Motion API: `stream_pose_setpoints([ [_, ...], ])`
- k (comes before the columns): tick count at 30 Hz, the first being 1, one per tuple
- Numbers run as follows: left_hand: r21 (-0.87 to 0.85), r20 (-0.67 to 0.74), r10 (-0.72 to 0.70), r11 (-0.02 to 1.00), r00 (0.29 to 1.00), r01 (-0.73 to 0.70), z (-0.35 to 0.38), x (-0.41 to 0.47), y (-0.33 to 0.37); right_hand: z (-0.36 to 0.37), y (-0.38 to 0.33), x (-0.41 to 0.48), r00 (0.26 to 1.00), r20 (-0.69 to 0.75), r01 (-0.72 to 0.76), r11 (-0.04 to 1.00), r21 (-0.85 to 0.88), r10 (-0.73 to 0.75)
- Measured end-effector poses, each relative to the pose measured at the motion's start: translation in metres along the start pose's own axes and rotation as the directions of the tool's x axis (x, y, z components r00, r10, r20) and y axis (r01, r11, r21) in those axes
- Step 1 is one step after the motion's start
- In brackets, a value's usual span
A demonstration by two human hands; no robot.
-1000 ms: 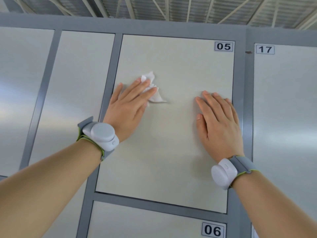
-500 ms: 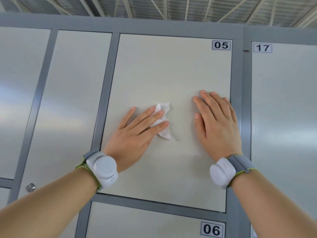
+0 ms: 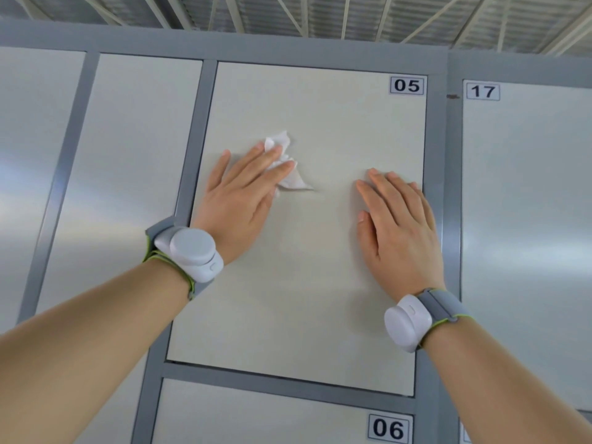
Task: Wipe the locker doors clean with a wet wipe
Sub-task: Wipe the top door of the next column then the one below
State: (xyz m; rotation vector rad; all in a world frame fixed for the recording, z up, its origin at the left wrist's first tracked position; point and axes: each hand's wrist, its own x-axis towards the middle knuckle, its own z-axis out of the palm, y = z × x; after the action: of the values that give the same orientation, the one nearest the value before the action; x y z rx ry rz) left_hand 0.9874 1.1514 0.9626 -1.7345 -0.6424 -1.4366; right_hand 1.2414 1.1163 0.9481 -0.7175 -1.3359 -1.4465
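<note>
Locker door 05 (image 3: 307, 283) is a pale cream panel in a grey frame, filling the middle of the head view. My left hand (image 3: 240, 200) lies flat on its upper left part and presses a crumpled white wet wipe (image 3: 285, 168) against the door under the fingertips. My right hand (image 3: 397, 225) rests flat on the door's right side, fingers together, holding nothing. Both wrists wear grey bands with white round devices.
Door 06 (image 3: 256, 415) sits below, door 17 (image 3: 525, 235) to the right, and unnumbered doors (image 3: 121, 187) to the left. Grey frame bars (image 3: 448, 174) separate them. A ribbed ceiling (image 3: 320, 14) runs above the lockers.
My left hand swept the wipe down toward the door's middle, then back up to the upper left. My right hand stayed in place on the door.
</note>
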Motion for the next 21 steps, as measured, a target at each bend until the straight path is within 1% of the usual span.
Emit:
stream_pose_setpoints([
  [3,0.018,-0.003,0.035,0.999,0.999,-0.034,0.002,-0.006,0.004,0.000,0.000,0.000,1.000,0.004,-0.001,1.000,0.003,0.001],
  [7,0.058,0.019,0.185,0.981,0.983,-0.185,0.006,-0.027,0.010,-0.001,-0.001,0.001,1.000,0.020,-0.014,1.000,0.016,0.013],
  [10,0.069,0.033,0.260,0.963,0.965,-0.262,0.010,-0.044,0.015,-0.001,-0.001,0.000,1.000,0.016,-0.017,1.000,0.019,0.016],
  [14,0.067,0.037,0.266,0.961,0.963,-0.268,0.010,-0.049,0.016,0.000,0.001,-0.001,1.000,0.013,-0.017,0.999,0.045,0.016],
  [18,0.093,0.052,0.264,0.959,0.963,-0.268,0.008,-0.040,0.014,-0.003,0.009,0.000,0.997,0.075,0.007,0.994,0.106,-0.016],
  [21,0.107,0.061,0.234,0.965,0.970,-0.240,0.006,-0.029,0.012,-0.011,0.013,-0.004,0.994,0.103,0.019,0.999,0.049,-0.024],
])
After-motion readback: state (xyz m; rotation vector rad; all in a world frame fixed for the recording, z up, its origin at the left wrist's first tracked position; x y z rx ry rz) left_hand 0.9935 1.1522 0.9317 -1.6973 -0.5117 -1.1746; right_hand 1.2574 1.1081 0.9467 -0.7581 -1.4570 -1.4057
